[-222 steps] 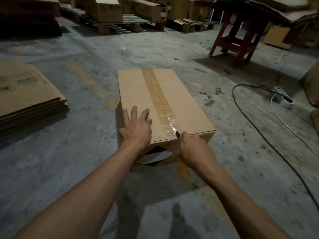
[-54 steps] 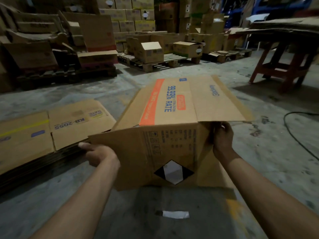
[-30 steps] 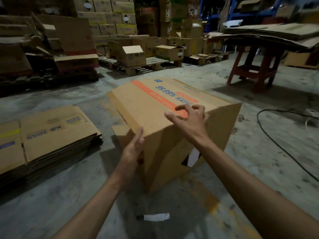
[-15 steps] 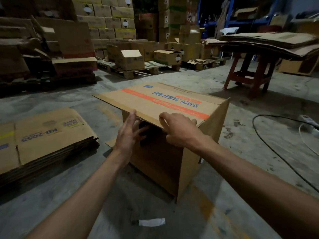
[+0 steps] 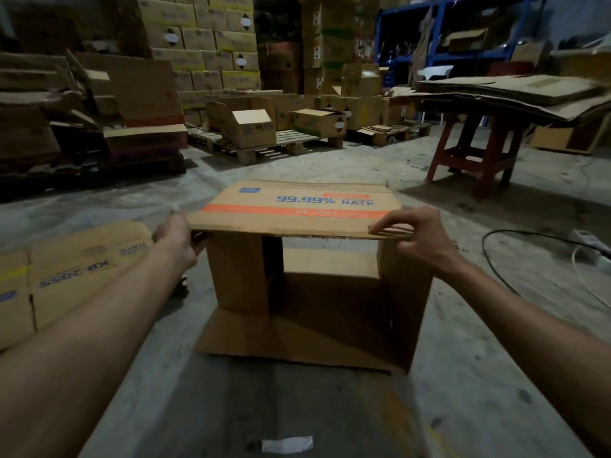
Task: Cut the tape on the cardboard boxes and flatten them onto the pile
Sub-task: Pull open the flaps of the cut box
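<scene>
A brown cardboard box (image 5: 330, 312) lies on its side on the concrete floor, its open end facing me and its flaps spread. The upper panel (image 5: 297, 206) carries an orange stripe and blue "99.99% RATE" print. My left hand (image 5: 180, 239) grips the panel's left corner. My right hand (image 5: 418, 236) pinches its right front edge, fingers on top. Through the opening I see the hollow inside. The pile of flattened boxes (image 5: 66, 272) lies on the floor to the left. No knife is visible.
A white scrap (image 5: 287, 445) lies on the floor near my feet. A black cable (image 5: 489, 256) and a white power strip (image 5: 591, 241) lie to the right. A red stool (image 5: 476, 153) holds flat cardboard; pallets (image 5: 264, 147) with stacked boxes stand behind.
The tape was cut earlier and the box was turned over. Over the last second it rotated so its open end faces me, and both hands moved out to the upper panel's corners.
</scene>
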Tool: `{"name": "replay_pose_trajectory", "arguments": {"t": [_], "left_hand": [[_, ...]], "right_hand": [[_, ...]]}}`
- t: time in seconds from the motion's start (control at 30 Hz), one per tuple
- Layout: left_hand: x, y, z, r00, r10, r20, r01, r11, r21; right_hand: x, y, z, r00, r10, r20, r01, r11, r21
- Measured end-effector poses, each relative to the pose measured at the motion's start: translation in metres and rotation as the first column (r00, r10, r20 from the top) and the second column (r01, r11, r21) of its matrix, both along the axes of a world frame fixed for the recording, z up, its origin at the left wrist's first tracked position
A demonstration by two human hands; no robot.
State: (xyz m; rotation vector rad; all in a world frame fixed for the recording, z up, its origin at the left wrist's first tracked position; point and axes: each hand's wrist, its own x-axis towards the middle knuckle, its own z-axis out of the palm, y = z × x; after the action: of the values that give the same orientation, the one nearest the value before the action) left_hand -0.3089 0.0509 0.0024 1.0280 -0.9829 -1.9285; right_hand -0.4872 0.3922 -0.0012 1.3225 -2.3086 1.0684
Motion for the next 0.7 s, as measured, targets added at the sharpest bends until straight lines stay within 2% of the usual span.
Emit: {"name": "replay_pose_trajectory", "arguments": {"t": [0.03,0.1,0.13,0.17,0.27,0.37,0.47,0.53,0.6,0.63,0.7], "left_hand": [[-0.001,0.005,-0.007,0.999,0.044,0.005,-0.044,0.999,-0.012],[-0.001,0.024,-0.022,0.996,0.085,-0.001,-0.085,0.996,-0.028],[-0.003,0.036,-0.028,0.998,0.063,-0.008,-0.064,0.997,-0.054],[-0.005,0.050,-0.034,0.999,0.033,-0.014,-0.034,0.994,-0.101],[0.000,0.104,-0.032,0.989,0.036,0.144,0.024,0.917,-0.398],[0.021,0.146,-0.032,0.976,-0.006,0.218,0.150,0.745,-0.650],[0.038,0.132,-0.038,0.980,-0.001,0.198,0.162,0.574,-0.803],[0.035,0.104,-0.039,0.952,0.066,0.298,0.242,0.432,-0.869],[0.026,0.089,-0.034,0.878,0.046,0.477,0.456,0.223,-0.862],[0.021,0.084,-0.029,0.829,0.028,0.559,0.554,0.098,-0.826],[0.005,0.079,-0.020,0.709,0.113,0.696,0.702,-0.210,-0.681]], "right_hand": [[-0.001,-0.004,0.000,0.988,-0.130,-0.084,0.139,0.983,0.118],[0.006,-0.011,-0.001,0.927,-0.272,-0.258,0.354,0.862,0.363],[0.013,-0.018,-0.003,0.913,-0.254,-0.320,0.379,0.818,0.433],[0.023,-0.027,-0.005,0.905,-0.200,-0.376,0.367,0.813,0.452],[0.060,-0.064,-0.010,0.862,-0.096,-0.497,0.280,0.909,0.310],[0.068,-0.075,-0.013,0.835,-0.196,-0.514,0.275,0.958,0.083],[0.047,-0.051,-0.032,0.868,-0.359,-0.344,0.353,0.932,-0.082],[0.031,-0.028,-0.053,0.896,-0.395,-0.201,0.367,0.916,-0.163],[0.015,-0.008,-0.068,0.930,-0.365,0.044,0.363,0.891,-0.273],[0.005,0.001,-0.072,0.923,-0.326,0.206,0.381,0.847,-0.370],[-0.008,0.014,-0.075,0.837,-0.201,0.509,0.488,0.696,-0.526]]}}
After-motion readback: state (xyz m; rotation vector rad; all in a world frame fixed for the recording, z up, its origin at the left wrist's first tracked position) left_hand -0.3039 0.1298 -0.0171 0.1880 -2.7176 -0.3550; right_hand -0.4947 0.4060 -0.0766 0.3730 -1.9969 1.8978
